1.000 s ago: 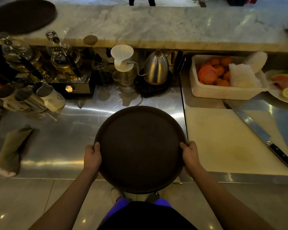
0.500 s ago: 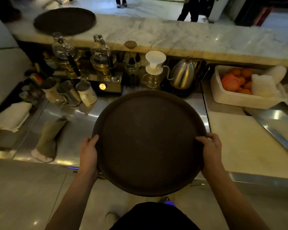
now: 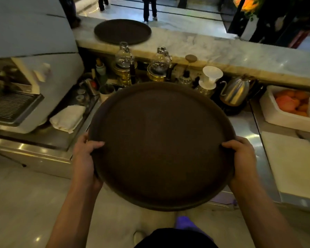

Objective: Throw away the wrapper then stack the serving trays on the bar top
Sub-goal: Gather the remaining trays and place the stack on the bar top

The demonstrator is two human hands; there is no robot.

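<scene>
I hold a large round dark brown serving tray point(image 3: 161, 145) level in front of me, above the steel counter's front edge. My left hand point(image 3: 87, 154) grips its left rim and my right hand point(image 3: 240, 154) grips its right rim, thumbs on top. A second round brown tray point(image 3: 122, 31) lies flat on the marble bar top point(image 3: 213, 49), far left of centre. No wrapper is in view.
Between me and the bar top stand glass siphon brewers point(image 3: 123, 58), a white dripper point(image 3: 212, 76) and a steel kettle point(image 3: 237, 90). A white tub of oranges point(image 3: 292, 108) and a cutting board point(image 3: 293, 163) are right. A folded cloth point(image 3: 67, 118) and a grated machine point(image 3: 11, 104) are left.
I have lifted the tray off the steel counter and raised it toward me. My view has turned left and up, bringing the tray on the bar top nearer the centre.
</scene>
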